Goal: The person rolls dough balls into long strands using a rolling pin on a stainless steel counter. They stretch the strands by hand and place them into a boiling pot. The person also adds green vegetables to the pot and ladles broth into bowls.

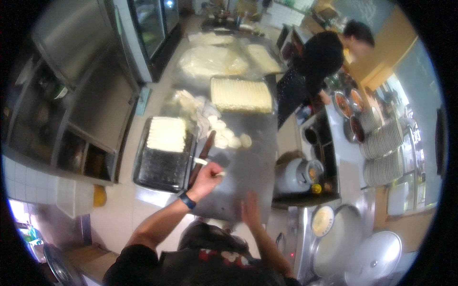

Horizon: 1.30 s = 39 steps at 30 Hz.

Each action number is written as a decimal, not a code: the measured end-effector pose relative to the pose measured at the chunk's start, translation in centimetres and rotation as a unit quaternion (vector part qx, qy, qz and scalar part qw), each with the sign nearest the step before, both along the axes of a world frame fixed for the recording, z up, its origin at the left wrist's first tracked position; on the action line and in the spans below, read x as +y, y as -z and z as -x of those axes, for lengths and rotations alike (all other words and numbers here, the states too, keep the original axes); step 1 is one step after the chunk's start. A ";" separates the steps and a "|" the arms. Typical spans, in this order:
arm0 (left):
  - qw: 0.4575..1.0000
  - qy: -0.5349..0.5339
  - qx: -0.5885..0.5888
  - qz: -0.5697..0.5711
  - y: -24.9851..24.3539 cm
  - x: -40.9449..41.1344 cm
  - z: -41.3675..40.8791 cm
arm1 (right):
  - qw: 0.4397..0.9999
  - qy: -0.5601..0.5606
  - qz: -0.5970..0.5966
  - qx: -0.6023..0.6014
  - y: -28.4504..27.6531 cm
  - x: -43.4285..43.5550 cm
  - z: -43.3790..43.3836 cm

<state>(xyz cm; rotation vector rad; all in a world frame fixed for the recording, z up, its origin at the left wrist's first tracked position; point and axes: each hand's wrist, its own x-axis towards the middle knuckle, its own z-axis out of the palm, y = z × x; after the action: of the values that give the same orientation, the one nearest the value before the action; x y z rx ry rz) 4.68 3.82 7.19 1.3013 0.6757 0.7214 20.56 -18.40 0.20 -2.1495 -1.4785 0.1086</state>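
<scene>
My left hand [209, 177], with a dark watch at the wrist, is pinched on a small piece of pale dough [222, 174] above the steel worktable [254, 161]. Another white strip [200, 161] shows just beyond its knuckles; whether the two are joined I cannot tell. My right hand [251, 208], blurred, is held flat with nothing in it near the table's front right edge. Ahead of my left hand lies a brown rolling pin [206, 148], pointing away from me. Several rounded dough pieces [225, 136] are bunched beyond it, beside a crumpled cloth [204, 119].
A black tray [159, 169] partly filled with dough strips [166, 134] stands at the left. Farther back are a full tray of rolls [241, 94] and plastic-covered dough [213, 60]. At right are a gas cylinder [297, 175], stacked plates [383, 139] and a co-worker [304, 71].
</scene>
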 end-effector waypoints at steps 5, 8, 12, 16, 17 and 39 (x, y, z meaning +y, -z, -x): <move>0.993 0.063 -0.038 0.088 -3.9 -4.1 -2.8 | 0.983 -0.101 0.049 -0.143 -2.3 2.4 -5.6; 0.950 0.123 0.241 -0.157 5.5 -3.2 -1.8 | 0.991 -0.038 0.101 0.085 6.2 -2.4 -11.2; 0.888 0.021 0.228 -0.399 11.1 -1.9 0.8 | 0.996 -0.029 0.073 0.034 5.4 -3.3 -14.5; 0.884 0.115 0.235 -0.387 10.9 -1.7 0.6 | 0.984 -0.029 0.091 -0.151 1.3 4.7 -10.2; 0.912 0.139 0.266 -0.281 11.6 -2.1 0.4 | 0.974 0.020 0.128 -0.185 5.0 6.1 -8.6; 0.928 -0.014 0.370 0.047 8.1 -6.3 6.6 | 0.963 0.002 0.268 -0.013 2.5 17.5 2.9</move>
<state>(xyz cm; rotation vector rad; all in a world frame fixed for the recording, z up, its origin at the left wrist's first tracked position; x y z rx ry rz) -1.87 -2.50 -0.91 1.4734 1.3188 0.1866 17.66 -0.94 -2.28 -2.5777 -1.5928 0.5355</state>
